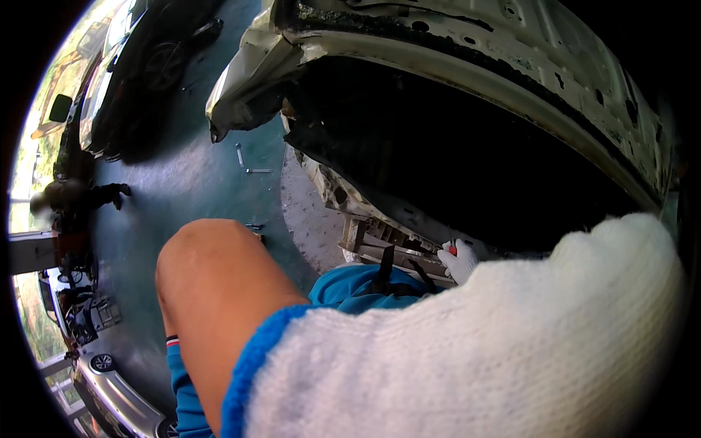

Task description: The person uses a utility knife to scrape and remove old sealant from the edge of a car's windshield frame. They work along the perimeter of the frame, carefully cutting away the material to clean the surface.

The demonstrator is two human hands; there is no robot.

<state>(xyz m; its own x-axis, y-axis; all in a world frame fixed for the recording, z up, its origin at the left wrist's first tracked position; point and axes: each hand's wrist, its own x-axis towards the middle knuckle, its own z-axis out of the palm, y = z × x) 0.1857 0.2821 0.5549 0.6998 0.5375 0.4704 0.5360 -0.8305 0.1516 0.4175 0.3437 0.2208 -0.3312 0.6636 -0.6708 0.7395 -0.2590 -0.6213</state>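
My left hand [482,350], in a white knitted glove with a blue cuff, is raised very close to the camera and fills the lower right. Its back faces me and its fingers are hidden. Further off, my right hand [463,267], also in a white glove, is closed around a small red thing [453,250] whose kind I cannot make out. That hand is beside the front frame [398,232] of a stripped car body. Above it is the raised, pale hood [467,58], with a dark space below.
Two slim metal tools [259,171] lie on the green floor [182,175], left of the car body. A dark car [157,69] stands at the upper left, and a silver car [120,394] at the lower left. A person [73,196] is at the left edge.
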